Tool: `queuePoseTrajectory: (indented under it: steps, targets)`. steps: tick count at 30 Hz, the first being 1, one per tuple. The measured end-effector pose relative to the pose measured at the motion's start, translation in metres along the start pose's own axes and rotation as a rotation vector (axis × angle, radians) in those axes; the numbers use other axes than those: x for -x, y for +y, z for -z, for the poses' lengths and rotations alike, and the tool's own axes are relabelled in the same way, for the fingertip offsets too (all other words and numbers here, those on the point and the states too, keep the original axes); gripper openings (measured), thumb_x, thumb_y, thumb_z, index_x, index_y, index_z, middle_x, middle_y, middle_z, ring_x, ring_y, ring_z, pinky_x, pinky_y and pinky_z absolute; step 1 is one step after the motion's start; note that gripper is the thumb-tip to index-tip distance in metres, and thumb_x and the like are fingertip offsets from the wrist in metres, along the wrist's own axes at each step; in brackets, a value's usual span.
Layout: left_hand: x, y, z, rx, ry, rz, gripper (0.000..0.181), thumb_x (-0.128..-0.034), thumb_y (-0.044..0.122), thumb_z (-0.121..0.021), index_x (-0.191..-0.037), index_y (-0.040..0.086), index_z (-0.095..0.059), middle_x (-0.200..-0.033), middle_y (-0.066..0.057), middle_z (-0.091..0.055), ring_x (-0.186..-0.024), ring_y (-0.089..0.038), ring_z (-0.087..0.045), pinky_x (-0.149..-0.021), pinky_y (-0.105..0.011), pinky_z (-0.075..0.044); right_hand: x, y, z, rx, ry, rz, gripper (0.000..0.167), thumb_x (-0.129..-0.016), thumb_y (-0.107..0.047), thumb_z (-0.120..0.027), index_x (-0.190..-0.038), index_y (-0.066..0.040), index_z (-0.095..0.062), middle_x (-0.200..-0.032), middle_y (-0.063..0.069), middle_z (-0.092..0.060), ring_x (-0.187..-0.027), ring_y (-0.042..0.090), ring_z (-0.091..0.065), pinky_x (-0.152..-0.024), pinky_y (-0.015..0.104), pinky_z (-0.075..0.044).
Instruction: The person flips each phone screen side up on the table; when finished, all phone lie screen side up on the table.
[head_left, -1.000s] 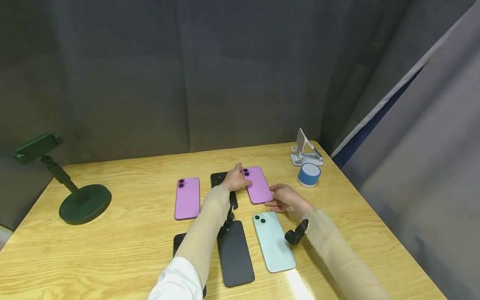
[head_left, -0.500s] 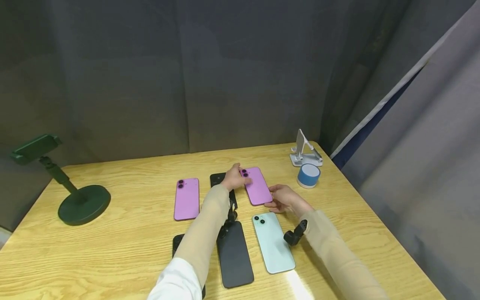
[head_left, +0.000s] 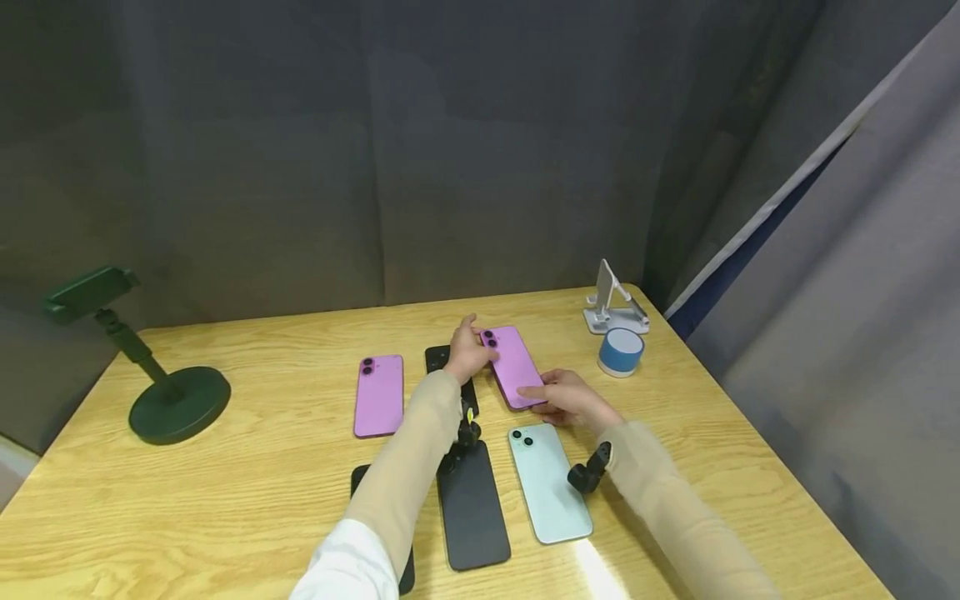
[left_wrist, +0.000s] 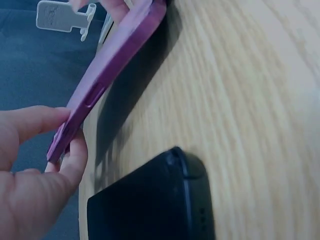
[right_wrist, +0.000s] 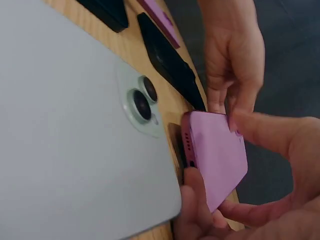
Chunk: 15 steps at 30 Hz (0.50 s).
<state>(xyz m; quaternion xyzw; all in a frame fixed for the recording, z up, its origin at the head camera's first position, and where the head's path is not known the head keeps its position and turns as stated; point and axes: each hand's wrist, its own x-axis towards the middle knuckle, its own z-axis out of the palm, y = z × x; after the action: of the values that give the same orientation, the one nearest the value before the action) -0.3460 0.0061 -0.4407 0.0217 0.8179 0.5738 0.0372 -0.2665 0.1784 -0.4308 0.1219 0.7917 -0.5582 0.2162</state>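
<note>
Two ends at once, pinches the pink phone [head_left: 512, 367] in left hand [head_left: 467, 353] and right hand [head_left: 568, 396] fingers [right_wrist: 195, 186]; if too loose, could drop it against the black phone [left_wrist: 150, 200].

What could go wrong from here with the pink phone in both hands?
The raised pink phone could slip, as the left hand and right hand grip only near its ends. The right hand might knock the mint phone close by. The pink phone could also bump the black phone alongside.
</note>
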Motion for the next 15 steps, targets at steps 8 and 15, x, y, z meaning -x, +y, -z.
queuePoseTrajectory:
  steps: [8, 15]
  targets:
    - [0.011, 0.006, 0.002, 0.048, -0.012, 0.017, 0.083, -0.0768, -0.003, -0.070, -0.147, -0.001, -0.027, -0.130, -0.023, -0.056, -0.110, -0.031, -0.059, -0.095, -0.038, -0.050, 0.003, 0.004, -0.013, 0.141, 0.098, 0.145, 0.064, -0.074, -0.026, -0.082, -0.117, 0.005, -0.047, -0.092, 0.010, -0.056, -0.069, 0.016, -0.054, -0.058, 0.023, -0.046]
    - [0.018, 0.013, 0.005, 0.007, -0.005, -0.020, 0.057, -0.0765, -0.003, -0.071, -0.129, -0.004, -0.049, -0.117, -0.022, -0.061, -0.100, -0.026, -0.059, -0.089, -0.033, -0.052, 0.009, 0.006, -0.028, 0.474, 0.255, 0.263, 0.084, -0.072, -0.037, -0.082, -0.129, 0.012, -0.044, -0.118, 0.026, -0.048, -0.097, 0.030, -0.050, -0.083, 0.042, -0.050]
